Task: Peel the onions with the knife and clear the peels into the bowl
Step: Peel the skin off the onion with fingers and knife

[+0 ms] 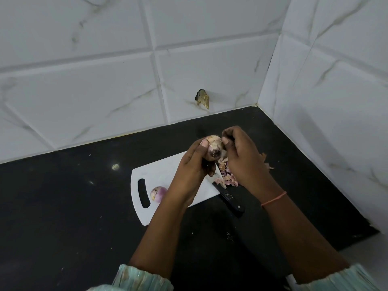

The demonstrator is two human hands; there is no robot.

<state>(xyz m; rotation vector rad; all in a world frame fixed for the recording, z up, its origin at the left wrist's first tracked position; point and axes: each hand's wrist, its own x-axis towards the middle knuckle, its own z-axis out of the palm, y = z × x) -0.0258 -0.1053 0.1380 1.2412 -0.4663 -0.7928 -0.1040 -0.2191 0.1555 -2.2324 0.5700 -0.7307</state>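
Note:
My left hand (pixel 194 164) grips a pale, partly skinned onion (pixel 214 149) above the white cutting board (pixel 168 169). My right hand (pixel 241 156) is right beside it, thumb and fingers pinching at the skin on the onion's right side. A peeled purple onion (pixel 157 193) lies on the board near its handle slot. The black-handled knife (pixel 230 198) lies on the board's right edge, with no hand on it. A heap of pink peels (pixel 225 175) sits under my right hand. No bowl is in view.
The board rests on a black countertop (pixel 73 206) in a corner of white marble-look tiled walls (pixel 105 80). A chipped hole (pixel 202 98) marks the back wall. A few peel scraps (pixel 268 164) lie on the counter right of my right hand.

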